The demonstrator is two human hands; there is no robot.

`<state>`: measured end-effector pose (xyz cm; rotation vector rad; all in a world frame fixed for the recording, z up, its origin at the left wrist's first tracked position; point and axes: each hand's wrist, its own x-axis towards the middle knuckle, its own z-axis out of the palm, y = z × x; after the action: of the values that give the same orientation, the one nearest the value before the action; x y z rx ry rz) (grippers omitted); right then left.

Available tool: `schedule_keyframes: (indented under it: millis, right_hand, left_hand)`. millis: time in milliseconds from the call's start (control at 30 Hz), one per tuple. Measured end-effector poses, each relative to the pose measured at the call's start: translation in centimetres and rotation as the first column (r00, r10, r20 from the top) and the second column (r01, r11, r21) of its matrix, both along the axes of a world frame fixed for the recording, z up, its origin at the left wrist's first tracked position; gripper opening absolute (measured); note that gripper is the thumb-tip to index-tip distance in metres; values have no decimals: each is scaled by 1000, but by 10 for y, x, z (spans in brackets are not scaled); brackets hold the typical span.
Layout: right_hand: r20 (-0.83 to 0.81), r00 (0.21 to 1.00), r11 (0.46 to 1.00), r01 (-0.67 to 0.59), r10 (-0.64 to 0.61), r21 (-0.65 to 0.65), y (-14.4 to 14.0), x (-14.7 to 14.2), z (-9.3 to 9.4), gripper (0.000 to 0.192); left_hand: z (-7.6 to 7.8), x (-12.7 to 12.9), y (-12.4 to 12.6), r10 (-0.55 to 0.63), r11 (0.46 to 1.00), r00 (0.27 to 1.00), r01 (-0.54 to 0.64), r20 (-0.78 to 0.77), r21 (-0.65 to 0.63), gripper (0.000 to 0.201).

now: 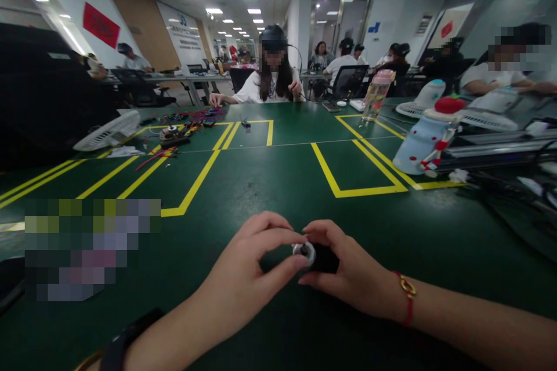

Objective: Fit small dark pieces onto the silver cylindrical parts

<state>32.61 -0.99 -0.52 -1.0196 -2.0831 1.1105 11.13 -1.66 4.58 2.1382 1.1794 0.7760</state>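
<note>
A small round part with a silver-grey ring-shaped top and a dark centre (310, 250) stands between my hands, low above or on the green table (243, 185). The thumb and index finger of my left hand (252, 261) pinch its rim from the left. From the right, my right hand (348, 266) curls its fingers around the part's far and near sides. Its lower body is dark and mostly hidden, so its exact kind does not show.
Yellow tape (369, 191) marks the table. At the right stand a blue bottle (411, 142) and a clear bottle (376, 95), beside cables. Wires (204, 119) and a white fan (107, 130) lie far left. A person (274, 69) sits opposite.
</note>
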Motion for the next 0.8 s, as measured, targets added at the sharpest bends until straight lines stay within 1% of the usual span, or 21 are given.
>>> schedule_keyframes:
  millis: [33,100,167,233,300,400,467,533,600,667,733,800]
  right_hand:
    - [-14,1000,1000,-2,2,-15,0,-1,1,64]
    - [-16,1000,1000,2,-2,-23,1,-1,3,62]
    - [21,1000,1000,12,-13,16,0,0,7,56]
    - [66,997,997,20,-26,80,-1,1,10,47]
    - [93,995,992,21,-33,127,-3,1,11,41]
    - [104,994,990,26,-41,140,-4,-1,11,40]
    - [105,994,992,25,-38,127,-3,-1,12,39]
    - [114,991,990,51,-66,130,0,4,14,39]
    - [140,977,976,135,-160,171,7,17,17,40]
    - [187,935,937,254,-302,241,16,41,21,42]
    - [241,851,867,386,-467,315,27,78,21,46]
    - [288,718,762,518,-634,388,36,123,18,53]
  left_hand:
    - [2,5,0,-9,1000,1000,9,20,5,13]
    - [3,8,2,22,1000,998,-22,62,-7,12]
    - [1,4,4,80,996,992,-76,98,-40,11]
    - [-7,-3,7,116,991,988,-108,100,-83,10]
    - [-17,-7,9,110,987,993,-104,46,-120,8]
    - [-32,-6,11,80,987,990,-95,-120,-129,8]
    - [-38,-3,13,65,989,975,-92,-214,-120,9]
    - [-38,-1,14,48,989,969,-79,-241,-122,11]
    - [-35,-3,13,40,987,980,-70,-193,-147,17]
    - [-29,-12,12,46,978,993,-67,-110,-196,25]
    - [-24,-29,10,87,967,995,-96,-45,-237,28]
    - [-21,-51,9,176,954,984,-178,-30,-242,29]
